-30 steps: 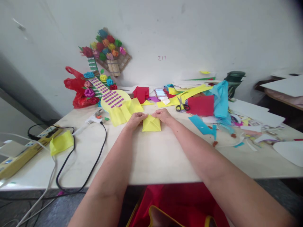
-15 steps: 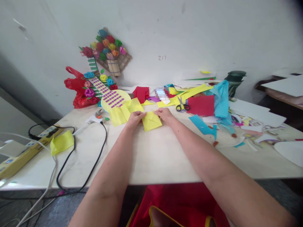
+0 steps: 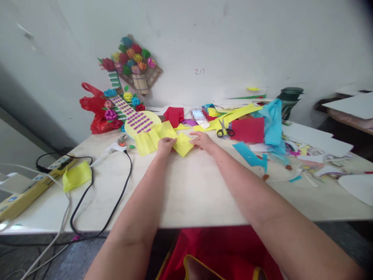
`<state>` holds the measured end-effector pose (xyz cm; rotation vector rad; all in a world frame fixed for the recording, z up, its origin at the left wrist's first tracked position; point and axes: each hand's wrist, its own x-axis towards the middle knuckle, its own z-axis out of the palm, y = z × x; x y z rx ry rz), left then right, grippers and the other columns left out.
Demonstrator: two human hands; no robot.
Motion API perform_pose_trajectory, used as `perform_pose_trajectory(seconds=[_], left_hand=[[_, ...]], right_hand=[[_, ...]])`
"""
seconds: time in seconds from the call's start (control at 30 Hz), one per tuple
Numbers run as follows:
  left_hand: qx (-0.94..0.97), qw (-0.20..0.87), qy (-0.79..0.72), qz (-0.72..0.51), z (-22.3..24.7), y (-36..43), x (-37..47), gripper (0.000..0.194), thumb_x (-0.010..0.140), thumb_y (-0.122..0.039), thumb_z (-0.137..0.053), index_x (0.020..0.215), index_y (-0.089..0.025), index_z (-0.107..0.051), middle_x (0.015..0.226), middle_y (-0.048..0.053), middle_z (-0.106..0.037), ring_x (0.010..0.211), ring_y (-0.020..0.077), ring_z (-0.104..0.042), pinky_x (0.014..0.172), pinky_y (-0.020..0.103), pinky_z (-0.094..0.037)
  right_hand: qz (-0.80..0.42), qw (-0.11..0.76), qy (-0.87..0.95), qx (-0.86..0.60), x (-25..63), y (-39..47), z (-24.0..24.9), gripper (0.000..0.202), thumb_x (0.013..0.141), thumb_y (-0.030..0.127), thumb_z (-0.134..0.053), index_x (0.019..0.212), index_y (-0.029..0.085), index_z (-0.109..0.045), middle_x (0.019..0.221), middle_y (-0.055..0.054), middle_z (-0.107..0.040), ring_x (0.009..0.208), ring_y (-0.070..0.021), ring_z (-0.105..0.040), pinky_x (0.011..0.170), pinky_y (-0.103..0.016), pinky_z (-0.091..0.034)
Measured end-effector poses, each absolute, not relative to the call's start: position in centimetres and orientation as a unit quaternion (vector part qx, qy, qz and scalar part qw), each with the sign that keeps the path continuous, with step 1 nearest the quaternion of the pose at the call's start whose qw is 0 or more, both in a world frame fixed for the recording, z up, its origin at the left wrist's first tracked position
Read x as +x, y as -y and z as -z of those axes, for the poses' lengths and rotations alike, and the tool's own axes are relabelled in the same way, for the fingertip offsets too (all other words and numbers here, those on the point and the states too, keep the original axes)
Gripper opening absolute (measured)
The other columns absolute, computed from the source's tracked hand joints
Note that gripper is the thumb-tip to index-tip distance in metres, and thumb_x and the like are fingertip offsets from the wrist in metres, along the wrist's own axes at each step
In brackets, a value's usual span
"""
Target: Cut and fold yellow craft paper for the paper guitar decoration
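A small folded yellow paper square (image 3: 183,145) is held between my hands over the table, one corner pointing toward me. My left hand (image 3: 166,145) pinches its left corner. On the right side, my right hand (image 3: 203,142) has thumb and fingers closed on the opposite corner. Just behind my left hand lie larger yellow paper sheets (image 3: 146,142), partly over a yellow guitar-shaped craft (image 3: 144,122) with purple squares.
Scissors (image 3: 225,130) lie beside red paper (image 3: 247,130) at the right, near blue paper (image 3: 273,124) and scraps. A glue gun (image 3: 115,146), black cord, power strip (image 3: 17,201) and yellow piece (image 3: 77,175) are left. Paper flowers (image 3: 134,56) stand against the wall.
The yellow square has turned so that a corner now faces me. Both hands have shifted slightly, and the fingers of my right hand have spread a little along its edge.
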<state>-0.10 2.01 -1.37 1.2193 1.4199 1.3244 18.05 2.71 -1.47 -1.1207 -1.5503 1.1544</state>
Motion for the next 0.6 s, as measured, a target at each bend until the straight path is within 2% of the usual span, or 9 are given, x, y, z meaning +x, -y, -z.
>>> perform_pose_trajectory(seconds=[0.07,0.13,0.2,0.27,0.33,0.4,0.5,0.6], left_hand=[[0.496,0.407,-0.569,-0.514,1.25,-1.85,-0.14,0.022,0.059,-0.027,-0.064,0.074,-0.015,-0.054,0.056,0.000,-0.056,0.045,0.0121,-0.053,0.045,0.025,-0.045],[0.525,0.390,-0.571,-0.496,1.10,-1.62,-0.16,0.033,0.058,-0.024,-0.064,0.089,-0.017,-0.055,0.055,-0.002,-0.055,0.045,0.0117,-0.053,0.046,0.024,-0.044],[0.568,0.358,-0.575,-0.467,1.03,-1.48,-0.18,0.038,0.060,-0.022,-0.062,0.097,-0.018,-0.056,0.054,-0.003,-0.055,0.042,0.0099,-0.050,0.046,0.023,-0.043],[0.613,0.311,-0.584,-0.432,1.11,-1.51,-0.22,0.033,0.063,-0.022,-0.059,0.096,-0.019,-0.058,0.058,-0.002,-0.056,0.042,0.0088,-0.048,0.048,0.023,-0.043],[0.659,0.241,-0.592,-0.397,1.30,-1.65,-0.28,0.027,0.064,-0.021,-0.057,0.090,-0.019,-0.062,0.067,0.001,-0.059,0.051,0.0106,-0.051,0.056,0.025,-0.045],[0.709,0.152,-0.588,-0.360,1.50,-1.79,-0.37,0.021,0.063,-0.021,-0.058,0.083,-0.021,-0.065,0.082,0.004,-0.061,0.070,0.0160,-0.054,0.066,0.028,-0.045],[0.767,0.038,-0.556,-0.317,1.68,-1.84,-0.48,0.017,0.063,-0.021,-0.060,0.079,-0.024,-0.066,0.104,0.004,-0.057,0.097,0.0245,-0.046,0.076,0.034,-0.043],[0.806,-0.015,-0.505,-0.308,1.77,-1.84,-0.44,0.018,0.065,-0.015,-0.056,0.078,-0.023,-0.066,0.104,0.004,-0.056,0.099,0.0239,-0.043,0.083,0.036,-0.040]], right_hand=[[-0.461,0.446,0.622,-0.448,17.94,-2.79,1.51,0.042,0.061,0.019,-0.064,0.102,0.016,-0.053,0.048,0.006,-0.050,0.042,-0.0070,-0.045,0.037,-0.016,-0.029],[-0.448,0.454,0.624,-0.451,17.81,-2.87,1.57,0.037,0.060,0.014,-0.063,0.096,0.015,-0.055,0.042,0.009,-0.043,0.039,-0.0064,-0.042,0.039,-0.017,-0.033],[-0.429,0.447,0.635,-0.462,17.75,-2.94,1.67,0.033,0.059,0.013,-0.062,0.092,0.015,-0.057,0.041,0.009,-0.042,0.038,-0.0062,-0.041,0.041,-0.018,-0.035],[-0.400,0.430,0.652,-0.479,17.76,-3.00,1.79,0.031,0.059,0.014,-0.062,0.090,0.016,-0.059,0.044,0.008,-0.046,0.039,-0.0067,-0.042,0.042,-0.019,-0.036],[-0.359,0.409,0.671,-0.504,17.80,-3.04,1.86,0.029,0.059,0.018,-0.062,0.088,0.018,-0.061,0.049,0.005,-0.051,0.043,-0.0081,-0.046,0.045,-0.020,-0.038],[-0.302,0.377,0.692,-0.536,17.80,-3.01,1.80,0.028,0.059,0.021,-0.062,0.087,0.020,-0.063,0.056,0.003,-0.056,0.052,-0.0106,-0.051,0.049,-0.022,-0.039],[-0.205,0.315,0.723,-0.580,17.70,-2.75,1.46,0.027,0.061,0.026,-0.061,0.088,0.024,-0.064,0.074,0.000,-0.062,0.070,-0.0149,-0.056,0.058,-0.024,-0.041],[-0.134,0.255,0.744,-0.603,17.57,-2.35,1.13,0.026,0.065,0.028,-0.058,0.090,0.029,-0.063,0.085,0.001,-0.063,0.082,-0.0171,-0.056,0.066,-0.027,-0.041]])
